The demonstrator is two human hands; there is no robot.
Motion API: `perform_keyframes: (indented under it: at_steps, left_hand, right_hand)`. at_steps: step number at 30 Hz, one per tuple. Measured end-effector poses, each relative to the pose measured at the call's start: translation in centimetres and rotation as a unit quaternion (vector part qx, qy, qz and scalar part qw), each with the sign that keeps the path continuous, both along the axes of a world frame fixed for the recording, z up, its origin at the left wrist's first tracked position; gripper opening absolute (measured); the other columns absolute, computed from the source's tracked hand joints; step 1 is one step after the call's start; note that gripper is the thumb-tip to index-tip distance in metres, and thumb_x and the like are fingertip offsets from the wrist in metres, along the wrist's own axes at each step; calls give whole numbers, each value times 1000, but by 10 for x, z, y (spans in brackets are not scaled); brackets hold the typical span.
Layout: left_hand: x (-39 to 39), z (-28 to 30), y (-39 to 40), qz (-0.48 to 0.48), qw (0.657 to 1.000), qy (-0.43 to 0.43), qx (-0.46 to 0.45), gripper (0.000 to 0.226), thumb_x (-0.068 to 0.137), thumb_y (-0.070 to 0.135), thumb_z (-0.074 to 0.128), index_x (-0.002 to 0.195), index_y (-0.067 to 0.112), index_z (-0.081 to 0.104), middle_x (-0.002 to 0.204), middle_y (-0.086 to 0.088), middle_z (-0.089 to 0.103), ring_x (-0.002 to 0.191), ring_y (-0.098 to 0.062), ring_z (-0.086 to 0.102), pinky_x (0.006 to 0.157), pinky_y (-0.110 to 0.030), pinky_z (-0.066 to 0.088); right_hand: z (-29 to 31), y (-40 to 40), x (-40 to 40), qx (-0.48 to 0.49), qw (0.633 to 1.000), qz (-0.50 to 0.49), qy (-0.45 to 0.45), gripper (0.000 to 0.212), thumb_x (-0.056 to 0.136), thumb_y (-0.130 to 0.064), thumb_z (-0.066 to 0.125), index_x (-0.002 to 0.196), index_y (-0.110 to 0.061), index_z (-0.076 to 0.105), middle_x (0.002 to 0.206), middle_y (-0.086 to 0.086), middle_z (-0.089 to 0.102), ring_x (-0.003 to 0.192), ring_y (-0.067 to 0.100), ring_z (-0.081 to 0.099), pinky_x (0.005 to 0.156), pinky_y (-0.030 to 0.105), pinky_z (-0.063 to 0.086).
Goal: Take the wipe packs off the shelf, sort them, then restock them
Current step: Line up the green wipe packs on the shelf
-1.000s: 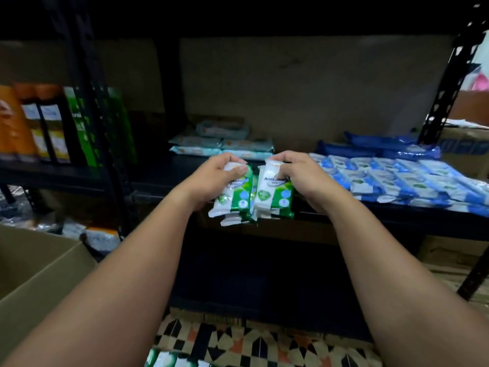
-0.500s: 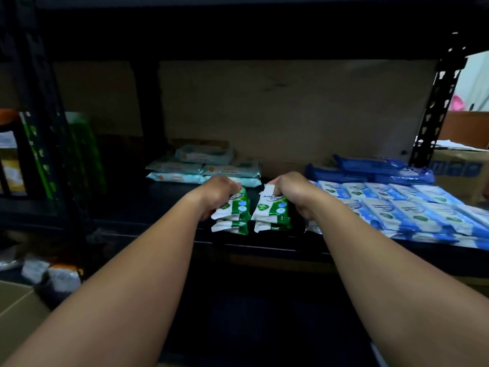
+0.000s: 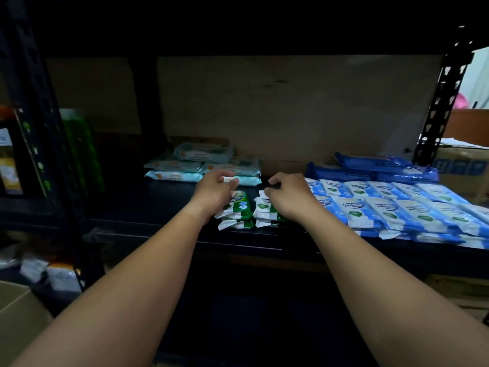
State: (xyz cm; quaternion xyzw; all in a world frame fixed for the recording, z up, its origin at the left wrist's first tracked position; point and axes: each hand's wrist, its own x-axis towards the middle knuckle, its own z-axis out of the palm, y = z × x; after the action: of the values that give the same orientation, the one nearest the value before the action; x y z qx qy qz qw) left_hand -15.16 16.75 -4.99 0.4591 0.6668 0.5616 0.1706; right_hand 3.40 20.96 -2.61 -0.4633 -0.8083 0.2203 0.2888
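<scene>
Two small stacks of green-and-white wipe packs lie side by side on the dark shelf (image 3: 148, 207), the left stack (image 3: 235, 211) and the right stack (image 3: 266, 211). My left hand (image 3: 214, 190) hovers over the left stack with fingers loosely apart, holding nothing. My right hand (image 3: 289, 196) hovers over the right stack, fingers curled and apart, also off the packs. Rows of blue-and-white wipe packs (image 3: 391, 207) cover the shelf to the right. Pale teal wipe packs (image 3: 201, 165) are piled at the back.
Dark blue packs (image 3: 370, 168) lie behind the blue-and-white rows. Black slotted uprights stand at the left (image 3: 39, 128) and right (image 3: 442, 102). Green and orange products (image 3: 79, 149) fill the neighbouring bay. A cardboard box (image 3: 18, 319) sits low on the left.
Both hands carried the green packs forward, set them down on the shelf in two stacks, then let go and lifted slightly. The view has tilted upward.
</scene>
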Motion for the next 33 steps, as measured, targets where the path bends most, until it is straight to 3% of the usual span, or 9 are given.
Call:
perform_keyframes:
  at_steps: [2,5,9,13,17,22,27,33]
  left_hand:
    - [12,-4,-24,27,997,60,46,17,96,31,64,112,24,68,112,1,66,88,-9,66,84,-34,57]
    - [34,-29,-60,76,959,233,146,18,92,33,60,104,21,68,107,5,65,93,-6,60,85,-27,48]
    - [40,-52,-69,50,932,335,131,26,87,31,67,110,19,68,113,4,62,98,-14,63,87,-28,51]
    - [30,-35,-47,34,948,311,55,26,86,27,77,110,19,72,114,0,65,102,-21,64,90,-37,53]
    - [27,-21,-21,13,956,292,-24,25,89,27,75,111,19,68,118,-2,59,106,-22,59,91,-32,47]
    - [24,-23,9,10,962,274,-22,22,89,24,75,108,18,67,117,-3,58,105,-23,58,92,-37,49]
    - [22,-26,32,9,964,266,-13,22,88,19,76,108,14,67,116,-6,59,108,-24,56,88,-29,43]
    - [20,-28,43,15,962,273,-11,25,89,22,75,110,13,66,119,-7,59,110,-26,56,91,-32,44]
  right_hand:
    - [-6,-15,7,18,1000,0,11,34,93,-36,59,125,-26,61,141,8,36,109,29,58,102,39,46]
    - [-23,-41,15,53,999,-3,1,33,89,-35,62,121,-27,62,144,4,34,119,27,53,106,35,41]
    - [-43,-60,14,116,993,-16,-29,49,86,-20,65,135,-21,60,142,4,39,115,32,58,101,38,46]
    - [-48,-47,5,135,988,-37,-70,52,89,-14,62,140,-18,55,141,8,39,109,33,60,98,40,49]
    - [-42,-27,-4,115,987,-39,-108,52,90,-13,61,140,-16,52,142,10,36,113,35,57,96,38,48]
    - [-35,-5,-15,91,987,-54,-120,47,90,-9,63,135,-13,53,142,13,37,118,38,54,94,41,46]
    - [-39,10,-25,104,986,-68,-114,43,86,-10,68,127,-8,54,136,16,39,112,41,56,89,41,48]
    - [-43,19,-28,121,983,-81,-112,42,87,-12,67,127,-8,53,136,16,38,113,42,56,87,42,49]
